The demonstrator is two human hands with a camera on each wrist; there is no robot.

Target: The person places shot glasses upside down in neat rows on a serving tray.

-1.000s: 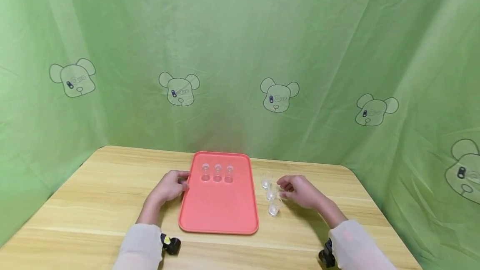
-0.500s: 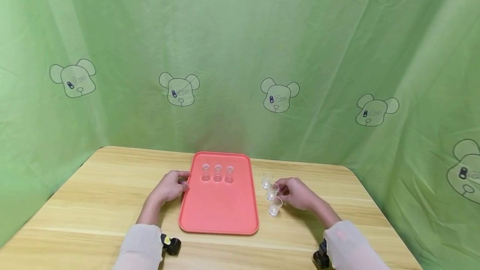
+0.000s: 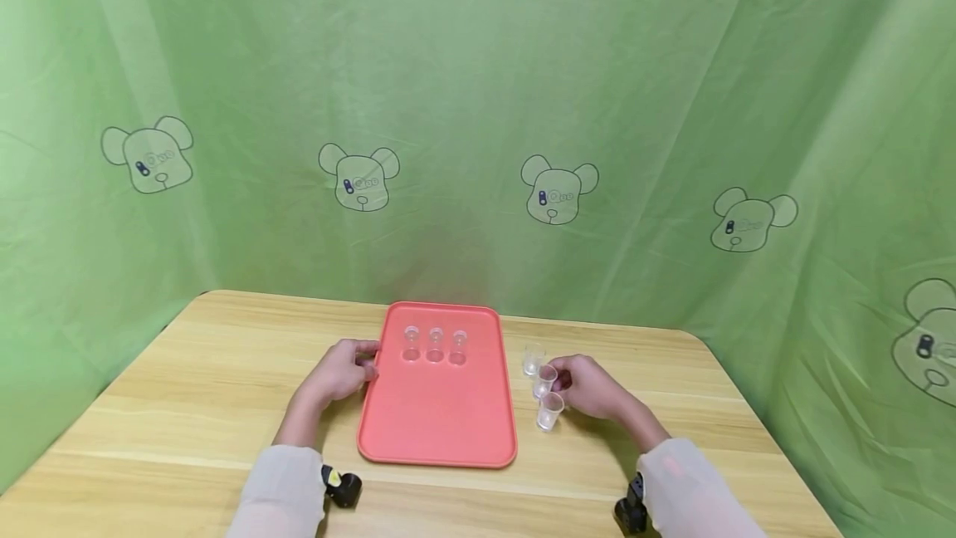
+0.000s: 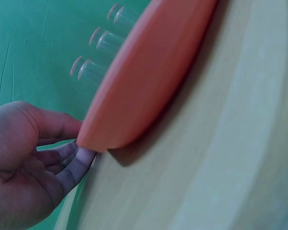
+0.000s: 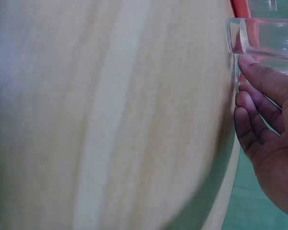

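My left hand point(image 3: 339, 370) holds the left edge of a red tray point(image 3: 436, 430). In the left wrist view its thumb lies on the rim and its fingers reach underneath. Three clear shot glasses stand in a row near the tray's far end, narrow ends up, the middle one point(image 3: 435, 347) among them. Right of the tray are three more, upright: a far glass point(image 3: 534, 361), a middle glass point(image 3: 544, 383) and a near glass point(image 3: 549, 412). My right hand point(image 3: 593, 387) pinches the middle glass from its right side. The near glass point(image 5: 273, 38) partly hides that grip in the right wrist view.
The wooden table point(image 3: 202, 405) carries the tray and all the glasses. A green curtain point(image 3: 463, 106) with printed bear heads hangs behind the table and along both sides. The near glass stands close in front of my right fingers.
My right hand has moved slightly left, and its fingers have closed on the middle glass, which has shifted a little. My left hand and the tray stay put.
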